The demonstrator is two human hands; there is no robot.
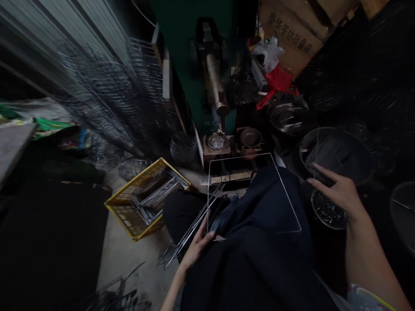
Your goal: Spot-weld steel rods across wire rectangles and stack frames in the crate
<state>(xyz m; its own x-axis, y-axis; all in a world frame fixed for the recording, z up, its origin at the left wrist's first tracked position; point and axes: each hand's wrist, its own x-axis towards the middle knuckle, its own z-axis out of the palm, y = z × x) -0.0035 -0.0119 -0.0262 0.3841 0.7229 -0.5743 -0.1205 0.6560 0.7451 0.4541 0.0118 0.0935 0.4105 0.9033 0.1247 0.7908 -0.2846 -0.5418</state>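
Note:
My left hand (pixel 198 245) is closed on the near left side of a bent wire frame (pixel 240 157), a rough rectangle with a gap in its near side, held above my lap. Between the thumb and fingers of my right hand (pixel 342 194) a thin straight wire rod (pixel 317 149) stands nearly upright. A bowl of small metal pieces (pixel 329 211) lies just below that hand, and a wide dark basin (pixel 340 151) with thin rods is beyond it. Several bent wires (pixel 189 229) rest across my left leg, beside my left hand.
Ahead stands a green machine (pixel 175 43) with a dish of small metal bits (pixel 217 141) below its head. A yellow crate (pixel 121 220) with wire pieces is on the left floor. Stacked wire racks (pixel 106 86) line the wall. A red bag (pixel 279 80) and cardboard box (pixel 292 34) are behind.

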